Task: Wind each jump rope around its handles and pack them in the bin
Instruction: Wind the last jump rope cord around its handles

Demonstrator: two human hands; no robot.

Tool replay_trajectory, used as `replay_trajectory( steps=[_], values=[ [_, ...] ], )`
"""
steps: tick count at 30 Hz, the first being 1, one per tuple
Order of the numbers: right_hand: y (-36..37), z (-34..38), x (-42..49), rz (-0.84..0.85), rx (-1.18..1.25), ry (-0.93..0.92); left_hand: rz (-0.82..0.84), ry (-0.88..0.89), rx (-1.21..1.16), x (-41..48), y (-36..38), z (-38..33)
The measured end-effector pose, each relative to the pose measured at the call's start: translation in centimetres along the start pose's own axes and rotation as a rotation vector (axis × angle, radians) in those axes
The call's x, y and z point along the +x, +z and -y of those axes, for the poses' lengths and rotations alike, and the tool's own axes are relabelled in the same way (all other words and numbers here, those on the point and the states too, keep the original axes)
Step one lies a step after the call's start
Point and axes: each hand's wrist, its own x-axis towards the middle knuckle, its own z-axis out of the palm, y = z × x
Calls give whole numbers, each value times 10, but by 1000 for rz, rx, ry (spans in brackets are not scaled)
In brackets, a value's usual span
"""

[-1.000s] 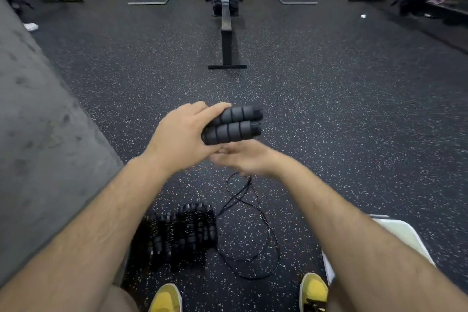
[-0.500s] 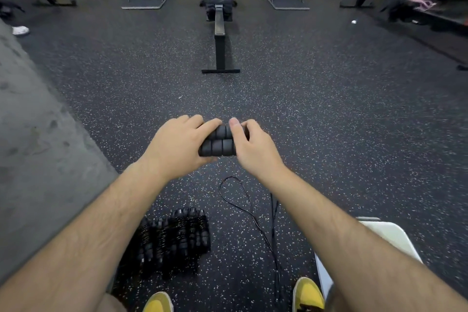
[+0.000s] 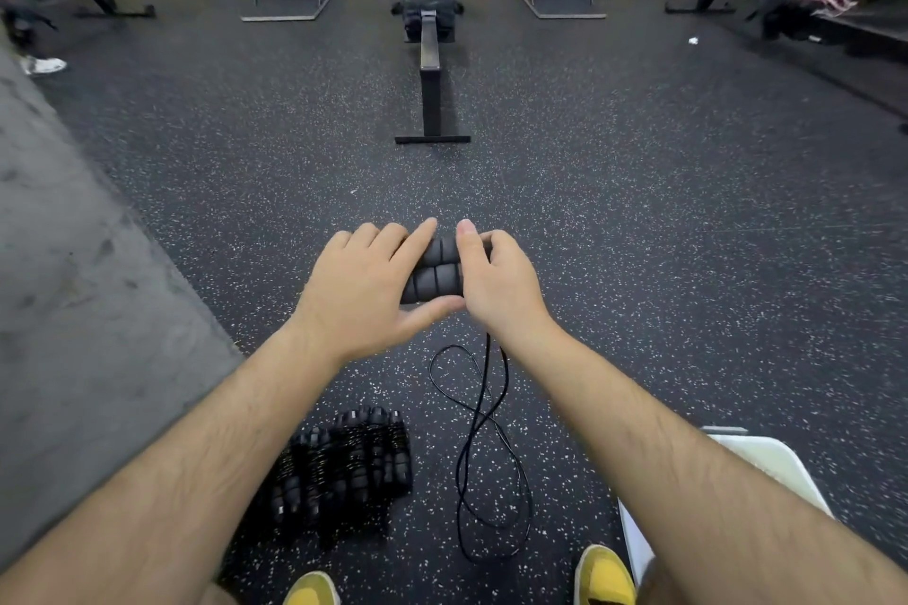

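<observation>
Two black ribbed foam jump rope handles (image 3: 435, 274) lie side by side in front of me, above the floor. My left hand (image 3: 361, 287) grips their left end, fingers over the top and thumb underneath. My right hand (image 3: 496, 283) is curled round their right end. The thin black rope (image 3: 479, 437) hangs from under my right hand and loops on the floor between my feet. A pile of wound black jump ropes (image 3: 339, 467) lies on the floor at lower left. A white bin (image 3: 766, 462) shows at lower right, partly hidden by my right forearm.
A rowing machine (image 3: 431, 64) stands ahead on the speckled black rubber floor. More gym machines line the far wall. A grey concrete slab (image 3: 73, 310) runs along the left. My yellow shoes (image 3: 604, 575) are at the bottom edge.
My right hand came up from below the handles and closed round their right end. The rope's floor loop shifted from a wide curve to a narrower figure-eight.
</observation>
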Motion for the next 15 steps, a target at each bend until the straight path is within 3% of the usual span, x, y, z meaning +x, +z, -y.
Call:
replay_trajectory(
  steps=[11,15],
  values=[
    [-45,8,8,403,-229,7,-45,70,-56,0,4,19],
    [-48,5,7,352,-277,-32,-24,62,-75,-1,9,16]
  ],
)
